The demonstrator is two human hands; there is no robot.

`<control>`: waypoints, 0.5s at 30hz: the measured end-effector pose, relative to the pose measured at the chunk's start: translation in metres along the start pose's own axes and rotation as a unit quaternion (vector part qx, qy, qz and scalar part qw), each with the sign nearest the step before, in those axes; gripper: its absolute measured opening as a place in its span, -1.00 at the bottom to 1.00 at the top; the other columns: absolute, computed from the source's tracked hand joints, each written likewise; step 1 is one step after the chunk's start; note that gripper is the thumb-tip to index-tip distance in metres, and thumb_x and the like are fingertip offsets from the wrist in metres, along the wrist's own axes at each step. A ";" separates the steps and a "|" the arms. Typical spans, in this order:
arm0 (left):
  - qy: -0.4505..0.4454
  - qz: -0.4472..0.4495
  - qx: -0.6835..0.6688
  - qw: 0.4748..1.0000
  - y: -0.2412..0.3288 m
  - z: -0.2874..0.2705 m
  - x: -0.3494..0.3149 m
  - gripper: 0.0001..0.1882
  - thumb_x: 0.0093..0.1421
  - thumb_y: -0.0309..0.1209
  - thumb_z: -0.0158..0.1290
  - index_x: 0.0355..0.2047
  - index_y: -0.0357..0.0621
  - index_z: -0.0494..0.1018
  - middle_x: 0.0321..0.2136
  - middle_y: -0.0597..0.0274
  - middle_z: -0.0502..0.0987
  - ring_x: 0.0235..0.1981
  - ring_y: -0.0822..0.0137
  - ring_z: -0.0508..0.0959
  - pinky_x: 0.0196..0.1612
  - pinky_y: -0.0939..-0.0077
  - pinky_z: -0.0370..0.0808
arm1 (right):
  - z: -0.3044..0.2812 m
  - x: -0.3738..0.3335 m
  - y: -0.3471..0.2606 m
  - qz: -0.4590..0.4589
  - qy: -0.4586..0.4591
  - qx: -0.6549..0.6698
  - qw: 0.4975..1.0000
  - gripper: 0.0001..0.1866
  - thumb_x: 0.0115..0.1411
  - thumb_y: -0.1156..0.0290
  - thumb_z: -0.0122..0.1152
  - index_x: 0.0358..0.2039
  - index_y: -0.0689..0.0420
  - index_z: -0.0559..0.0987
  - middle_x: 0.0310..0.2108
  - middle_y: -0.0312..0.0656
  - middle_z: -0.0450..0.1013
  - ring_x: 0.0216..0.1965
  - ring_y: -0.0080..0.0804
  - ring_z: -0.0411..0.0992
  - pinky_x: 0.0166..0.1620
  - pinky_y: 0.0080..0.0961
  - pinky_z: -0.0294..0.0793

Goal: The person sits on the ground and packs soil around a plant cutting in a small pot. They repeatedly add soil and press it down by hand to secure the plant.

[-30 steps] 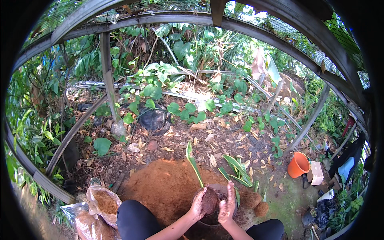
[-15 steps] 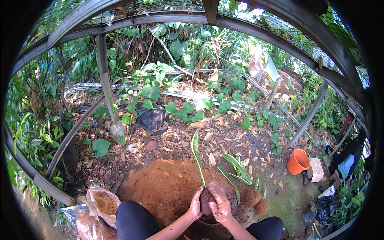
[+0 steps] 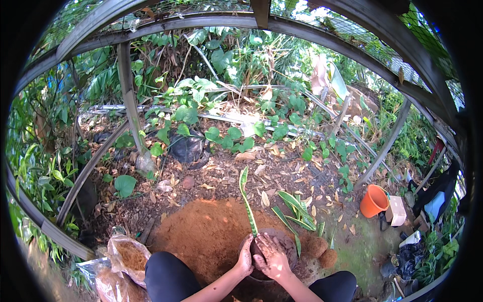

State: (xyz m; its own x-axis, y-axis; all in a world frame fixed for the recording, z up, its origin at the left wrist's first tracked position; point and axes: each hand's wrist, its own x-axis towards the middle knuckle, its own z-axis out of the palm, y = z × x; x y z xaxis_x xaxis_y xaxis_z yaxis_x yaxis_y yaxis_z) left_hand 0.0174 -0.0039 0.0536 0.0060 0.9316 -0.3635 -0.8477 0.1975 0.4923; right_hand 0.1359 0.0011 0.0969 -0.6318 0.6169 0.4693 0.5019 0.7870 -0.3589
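Note:
Between my two hands is a dark clump of soil (image 3: 256, 250) with a single upright snake plant leaf (image 3: 246, 204), green with yellow edges, standing from its top. My left hand (image 3: 245, 255) cups the clump's left side, thumb near the leaf's base. Soil-smeared, my right hand (image 3: 273, 258) lies over the clump's right side, its fingers curved onto it and hiding most of it. Under and behind this hand is a round, dark soil-filled vessel (image 3: 288, 242), partly covered. More snake plant leaves (image 3: 297, 209) lie on the ground just beyond it.
A wide mound of reddish-brown soil (image 3: 196, 229) spreads to the left. Two brown fibrous balls (image 3: 317, 247) rest at the right. Plastic bags of fibre (image 3: 133, 255) stand beside my left knee. Farther right are an orange bucket (image 3: 374, 202) and a cardboard box (image 3: 397, 211).
My right hand, blurred before, has settled lower over the soil clump and now covers more of it. My left hand keeps its place at the leaf's base.

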 end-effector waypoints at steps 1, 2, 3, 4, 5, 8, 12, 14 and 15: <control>-0.008 -0.014 -0.004 1.000 0.001 0.001 0.000 -0.47 0.32 0.01 -0.26 0.09 -0.10 0.32 0.07 0.14 0.39 0.09 0.20 0.39 0.21 0.28 0.24 | 0.000 0.001 0.002 0.008 0.039 -0.002 0.999 -0.39 0.21 0.08 -0.01 0.12 0.30 0.33 0.24 0.06 0.15 0.30 0.00 0.05 0.31 -0.05 -0.08; -0.016 -0.027 -0.011 0.999 0.003 0.002 -0.001 -0.47 0.32 0.01 -0.26 0.09 -0.10 0.32 0.08 0.14 0.39 0.09 0.20 0.39 0.21 0.28 0.25 | -0.001 0.000 0.004 0.015 0.075 -0.003 0.997 -0.39 0.21 0.08 -0.01 0.11 0.30 0.35 0.23 0.07 0.16 0.29 -0.01 0.06 0.31 -0.06 -0.07; 0.011 -0.019 0.005 1.000 0.002 0.004 -0.002 -0.48 0.33 -0.01 -0.27 0.09 -0.10 0.32 0.07 0.15 0.40 0.07 0.21 0.40 0.19 0.29 0.26 | -0.002 0.000 0.005 -0.003 0.127 0.043 0.991 -0.41 0.21 0.11 0.01 0.10 0.31 0.35 0.21 0.11 0.17 0.29 0.01 0.07 0.31 -0.08 -0.05; 0.003 -0.010 0.012 1.000 0.002 0.005 -0.003 -0.48 0.33 -0.02 -0.28 0.10 -0.10 0.32 0.07 0.14 0.40 0.07 0.21 0.40 0.20 0.29 0.26 | -0.003 -0.001 0.007 0.024 0.063 0.082 0.994 -0.41 0.21 0.13 0.00 0.11 0.32 0.34 0.22 0.12 0.17 0.29 0.02 0.06 0.31 -0.07 -0.05; -0.006 0.003 0.022 1.000 0.003 0.006 -0.003 -0.49 0.34 -0.03 -0.29 0.10 -0.10 0.32 0.07 0.14 0.40 0.07 0.21 0.40 0.20 0.29 0.26 | -0.005 0.000 0.009 0.046 0.018 0.137 0.989 -0.42 0.21 0.14 0.00 0.11 0.32 0.33 0.22 0.12 0.16 0.29 0.02 0.06 0.31 -0.06 -0.05; -0.008 -0.010 0.015 1.000 0.005 0.009 -0.006 -0.49 0.34 -0.04 -0.31 0.10 -0.10 0.31 0.07 0.15 0.39 0.08 0.22 0.39 0.21 0.29 0.25 | -0.008 0.000 0.011 0.039 -0.009 0.073 0.997 -0.41 0.23 0.13 -0.01 0.16 0.28 0.29 0.23 0.07 0.16 0.31 -0.01 0.04 0.30 -0.03 -0.06; -0.031 -0.009 -0.004 0.999 0.005 0.010 -0.009 -0.50 0.35 -0.05 -0.32 0.10 -0.09 0.30 0.08 0.16 0.38 0.09 0.23 0.38 0.21 0.29 0.23 | -0.007 -0.001 0.009 0.001 -0.062 0.046 0.997 -0.44 0.25 0.14 -0.02 0.16 0.22 0.31 0.24 -0.04 0.17 0.32 -0.05 0.00 0.32 -0.02 -0.13; 0.012 -0.001 0.035 0.999 0.005 0.010 -0.009 -0.50 0.35 -0.05 -0.31 0.10 -0.09 0.30 0.08 0.16 0.38 0.09 0.24 0.38 0.21 0.28 0.23 | -0.006 -0.002 0.009 0.006 -0.042 0.032 0.999 -0.43 0.23 0.14 0.03 0.16 0.22 0.31 0.22 -0.02 0.20 0.31 -0.04 0.04 0.31 -0.04 -0.08; -0.013 0.006 0.024 1.000 0.005 0.010 -0.009 -0.51 0.35 -0.05 -0.30 0.11 -0.09 0.30 0.07 0.16 0.39 0.08 0.23 0.39 0.21 0.28 0.24 | -0.006 -0.002 0.009 0.000 0.007 0.036 0.999 -0.43 0.23 0.14 0.03 0.16 0.22 0.31 0.22 -0.01 0.20 0.30 -0.05 0.05 0.31 -0.05 -0.07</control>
State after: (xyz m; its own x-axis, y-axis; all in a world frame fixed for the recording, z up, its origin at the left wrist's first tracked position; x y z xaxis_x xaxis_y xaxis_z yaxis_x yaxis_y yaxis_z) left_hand 0.0184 -0.0085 0.0667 0.0093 0.9414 -0.3372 -0.8210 0.1997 0.5348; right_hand 0.1453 0.0064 0.0977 -0.6233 0.6176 0.4797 0.4580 0.7855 -0.4162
